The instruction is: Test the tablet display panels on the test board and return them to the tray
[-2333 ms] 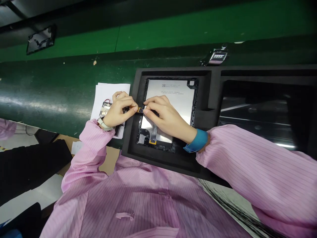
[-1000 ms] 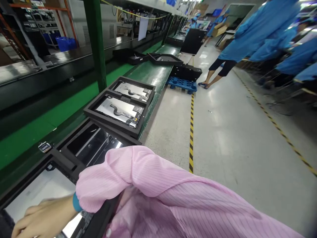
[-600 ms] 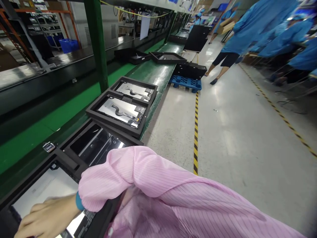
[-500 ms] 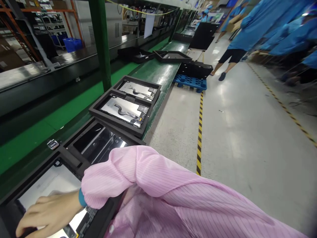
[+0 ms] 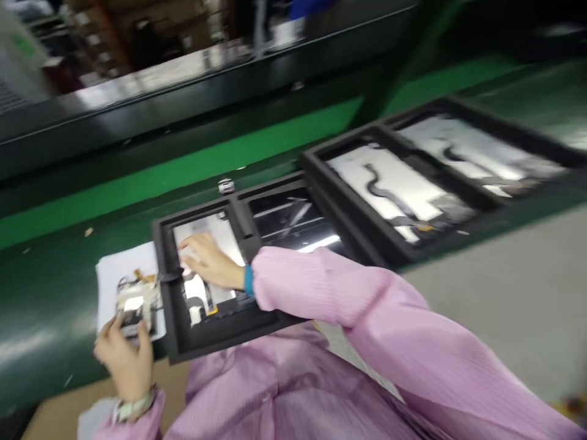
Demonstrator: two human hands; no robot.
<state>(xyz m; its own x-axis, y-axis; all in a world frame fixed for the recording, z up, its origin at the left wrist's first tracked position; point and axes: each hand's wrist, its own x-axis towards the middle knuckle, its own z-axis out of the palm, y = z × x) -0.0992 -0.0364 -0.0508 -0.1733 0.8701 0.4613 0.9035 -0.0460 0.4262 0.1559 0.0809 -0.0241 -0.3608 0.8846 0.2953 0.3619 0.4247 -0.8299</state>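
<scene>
My left hand [image 5: 126,357] is at the near edge of a small electronic assembly [image 5: 137,299] with thin cables, lying on white sheets [image 5: 107,281]. Its thumb and index finger stand apart at that edge, and no firm hold shows. Stretched over a silver-backed tablet panel [image 5: 229,241], my right hand [image 5: 208,260] has its fingers extended at the panel's left side. This panel sits in the left compartment of a black foam tray [image 5: 206,339]. In the right compartment lies a dark glossy screen [image 5: 293,220]. Motion blur softens both hands.
Another black foam tray [image 5: 316,174] on the right overlaps the first and bears two silver-backed panels with dark flex cables. A small metallic item [image 5: 226,186] lies behind the near tray on the green bench [image 5: 50,293]. Cardboard [image 5: 59,403] shows below the bench edge.
The view has swung left and down, bringing my left hand and the small assembly into sight. My right hand remains over the same silver panel.
</scene>
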